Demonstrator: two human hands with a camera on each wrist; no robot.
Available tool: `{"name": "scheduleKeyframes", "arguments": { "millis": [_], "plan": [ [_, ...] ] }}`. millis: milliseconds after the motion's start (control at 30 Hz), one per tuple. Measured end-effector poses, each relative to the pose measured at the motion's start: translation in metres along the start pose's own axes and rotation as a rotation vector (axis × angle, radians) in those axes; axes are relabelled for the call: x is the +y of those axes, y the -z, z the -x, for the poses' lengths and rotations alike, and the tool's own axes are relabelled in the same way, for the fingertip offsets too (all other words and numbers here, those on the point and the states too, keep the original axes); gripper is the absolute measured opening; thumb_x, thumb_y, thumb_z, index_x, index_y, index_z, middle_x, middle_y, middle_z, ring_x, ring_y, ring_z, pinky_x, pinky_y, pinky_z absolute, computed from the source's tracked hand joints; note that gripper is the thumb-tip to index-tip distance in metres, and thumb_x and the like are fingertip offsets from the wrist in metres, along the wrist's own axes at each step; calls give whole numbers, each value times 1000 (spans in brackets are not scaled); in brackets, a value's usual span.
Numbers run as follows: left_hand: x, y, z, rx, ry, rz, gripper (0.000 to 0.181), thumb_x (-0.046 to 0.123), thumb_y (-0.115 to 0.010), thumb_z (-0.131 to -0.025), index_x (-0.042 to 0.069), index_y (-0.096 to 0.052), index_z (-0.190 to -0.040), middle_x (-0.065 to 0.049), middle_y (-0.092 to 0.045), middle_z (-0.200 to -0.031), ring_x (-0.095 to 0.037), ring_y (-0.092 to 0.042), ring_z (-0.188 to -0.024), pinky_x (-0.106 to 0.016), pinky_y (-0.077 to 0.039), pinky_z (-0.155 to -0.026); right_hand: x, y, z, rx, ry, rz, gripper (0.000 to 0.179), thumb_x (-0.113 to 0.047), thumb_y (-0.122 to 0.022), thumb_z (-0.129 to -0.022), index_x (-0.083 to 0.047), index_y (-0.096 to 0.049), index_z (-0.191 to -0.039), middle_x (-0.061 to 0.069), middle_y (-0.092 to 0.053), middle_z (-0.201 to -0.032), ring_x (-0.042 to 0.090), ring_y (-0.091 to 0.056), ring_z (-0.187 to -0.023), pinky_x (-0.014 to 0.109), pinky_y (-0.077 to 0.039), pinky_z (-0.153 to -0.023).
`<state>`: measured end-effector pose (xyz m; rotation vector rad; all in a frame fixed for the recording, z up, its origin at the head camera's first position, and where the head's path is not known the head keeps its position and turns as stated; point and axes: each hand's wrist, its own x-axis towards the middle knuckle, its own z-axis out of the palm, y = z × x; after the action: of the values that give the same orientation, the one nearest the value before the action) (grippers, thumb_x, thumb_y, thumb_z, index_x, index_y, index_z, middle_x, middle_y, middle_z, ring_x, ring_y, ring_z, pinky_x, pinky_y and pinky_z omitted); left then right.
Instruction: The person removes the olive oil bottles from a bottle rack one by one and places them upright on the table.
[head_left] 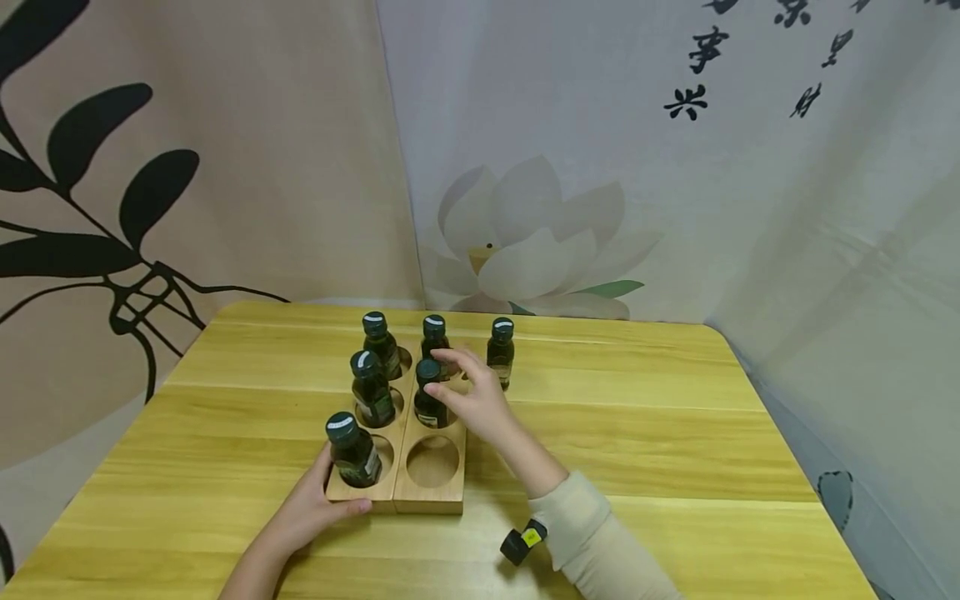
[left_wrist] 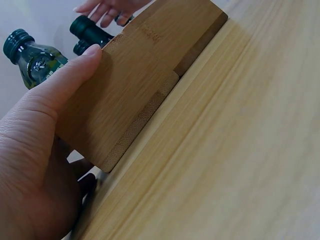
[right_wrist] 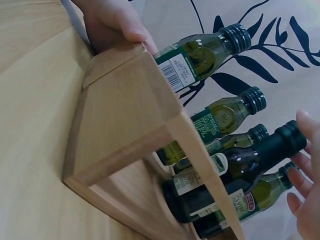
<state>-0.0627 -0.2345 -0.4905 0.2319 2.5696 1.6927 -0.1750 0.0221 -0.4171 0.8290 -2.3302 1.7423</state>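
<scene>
Two wooden bottle racks with round holes, a left rack (head_left: 384, 505) and a right rack (head_left: 429, 506), lie side by side on the table. My left hand (head_left: 307, 506) grips the left rack's near corner, thumb across the front face. Dark green glass bottles fill the left rack's holes; the nearest bottle (head_left: 356, 458) leans slightly. My right hand (head_left: 480, 402) hovers at the cap of a dark bottle (right_wrist: 235, 172) in the right rack's middle hole. Its thumb and fingers are spread on either side of the cap. Behind it stands another bottle (head_left: 434, 333).
A single bottle (head_left: 500, 354) stands on the table right of the racks. The right rack's nearest hole (head_left: 432, 462) holds no bottle. A printed curtain (head_left: 570, 125) hangs behind the wooden table (head_left: 637, 433). A small black device (head_left: 523, 542) sits at the right cuff.
</scene>
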Motion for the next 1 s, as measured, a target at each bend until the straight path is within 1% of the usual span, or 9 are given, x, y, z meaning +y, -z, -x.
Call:
{"name": "scheduleKeyframes", "arguments": {
  "millis": [100,200,233,367,467,600,733,933,1000],
  "plan": [
    [0,0,0,2,1,0,109,13,-86,-71,10,-14,-154,-27,-26,-150,-45,-22,-136,-63,-19,-104,2,-3,-1,11,10,-3,44,-21,-73,-86,-12,-61,-127,3,-59,-120,30,-51,-110,55,-43,-88],
    [0,1,0,2,4,-1,108,13,-85,-72,10,-15,-153,-25,-27,-150,-44,-23,-136,-62,-19,-104,5,-6,-3,25,51,-5,42,-19,-73,-86,-9,-62,-125,6,-61,-112,34,-52,-98,53,-42,-82],
    [1,1,0,1,6,-2,107,13,-85,-72,10,-15,-153,-25,-28,-150,-43,-23,-136,-62,-19,-104,6,-7,-3,30,60,-2,41,-19,-73,-86,-9,-62,-125,5,-60,-109,35,-52,-95,52,-42,-81],
    [1,1,0,-1,8,3,107,14,-85,-72,11,-15,-153,-25,-28,-150,-43,-23,-136,-62,-19,-104,9,-11,-4,46,62,17,39,-19,-73,-86,-10,-63,-122,1,-60,-107,34,-52,-94,42,-44,-78],
    [1,1,0,-2,2,4,108,13,-85,-72,13,-15,-154,-24,-27,-150,-42,-23,-136,-62,-19,-104,9,-12,-3,64,70,35,35,-18,-73,-87,-10,-64,-119,-1,-59,-103,33,-53,-92,37,-43,-71],
    [0,0,0,-1,-1,3,109,13,-85,-72,14,-14,-154,-24,-26,-151,-43,-22,-136,-62,-19,-104,8,-13,-5,86,109,38,31,-14,-73,-86,-7,-65,-115,2,-59,-100,35,-54,-89,44,-45,-67],
    [0,-1,0,-1,-2,6,110,13,-85,-71,14,-14,-154,-25,-25,-151,-45,-21,-136,-63,-18,-104,7,-13,-5,93,129,43,31,-10,-74,-85,-4,-66,-113,3,-59,-100,36,-53,-86,49,-46,-69],
    [0,-1,0,-3,-8,14,110,13,-85,-71,14,-14,-154,-25,-25,-151,-44,-21,-137,-63,-18,-104,-1,-9,-7,126,148,75,33,-10,-75,-83,-2,-66,-114,4,-61,-103,26,-51,-82,36,-45,-69],
    [-1,0,0,-1,-11,13,109,13,-86,-71,13,-14,-154,-25,-25,-151,-44,-21,-136,-63,-18,-104,-6,-7,-8,132,151,67,33,-10,-74,-83,-2,-66,-114,4,-60,-102,23,-49,-82,37,-45,-69]
  ]
}}
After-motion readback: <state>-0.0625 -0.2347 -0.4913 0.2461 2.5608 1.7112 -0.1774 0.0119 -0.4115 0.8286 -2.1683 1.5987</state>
